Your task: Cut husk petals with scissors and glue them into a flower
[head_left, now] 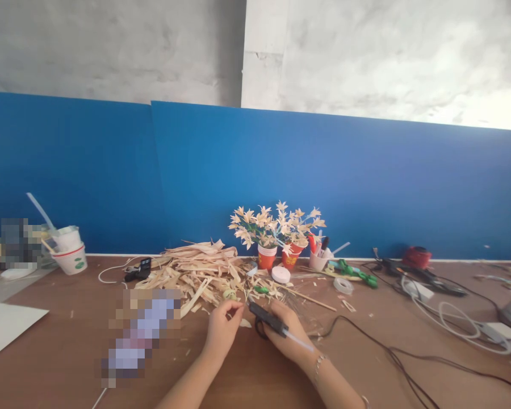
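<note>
My right hand (286,329) is wrapped round a black glue gun (267,319), with a pale glue stick (298,341) poking out of its rear. The gun's tip points up and left, close to the fingers of my left hand (225,329). Those left fingers are pinched together; whatever they hold is too small to make out. Just beyond both hands lies a heap of dried husk strips (200,272). Pale husk flowers (259,224) stand in red paper cups (266,258) behind the heap. A white tape roll (280,275) sits in front of the cups.
At the right are black cables (392,349), a white cord, a clear tape roll (343,285) and green stems (357,274). A cup of pens (318,260) stands by the flowers. Farther left are stacked cups (70,258), white paper (8,326) and a blurred-out object. Blue partition (238,159) behind.
</note>
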A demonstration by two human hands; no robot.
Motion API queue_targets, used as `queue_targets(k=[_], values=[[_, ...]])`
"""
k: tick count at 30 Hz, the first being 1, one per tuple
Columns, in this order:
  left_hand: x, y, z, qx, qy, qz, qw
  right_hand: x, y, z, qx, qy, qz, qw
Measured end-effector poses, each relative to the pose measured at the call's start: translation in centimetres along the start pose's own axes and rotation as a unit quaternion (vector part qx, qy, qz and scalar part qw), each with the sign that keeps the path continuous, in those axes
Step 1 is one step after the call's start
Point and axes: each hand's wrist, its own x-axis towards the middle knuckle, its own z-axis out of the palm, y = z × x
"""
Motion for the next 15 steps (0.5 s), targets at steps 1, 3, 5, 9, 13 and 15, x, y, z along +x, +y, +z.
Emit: queue_targets(k=[1,3,5,9,13,15], values=[[0.01,-0.01,0.01,0.001,0.0,0.002,1.0,0.01,0.0,0.0,-0.001,-0.001,0.001,1.0],[0.02,0.02,0.02,0.0,0.001,0.004,1.0,0.03,-0.03,-0.01,-0.002,-0.003,0.003,1.0],[0.02,0.1,0.0,-0.002,-0.001,0.004,1.0,0.05,-0.04,-0.02,-0.002,-0.002,0.003,1.0],[0.0,0.23,-0.05,-0.001,0.0,0.003,1.0,0.03,0.04,-0.05,0.0,-0.002,-0.004,1.0],[-0.03,0.1,-0.04,-0.001,0.001,0.006,1.0,0.01,-0.01,-0.06,-0.001,-0.005,-0.001,1.0],[-0.05,0.03,-0.03,0.001,0.001,0.007,1.0,0.05,-0.08,-0.06,-0.003,-0.006,0.002,1.0]])
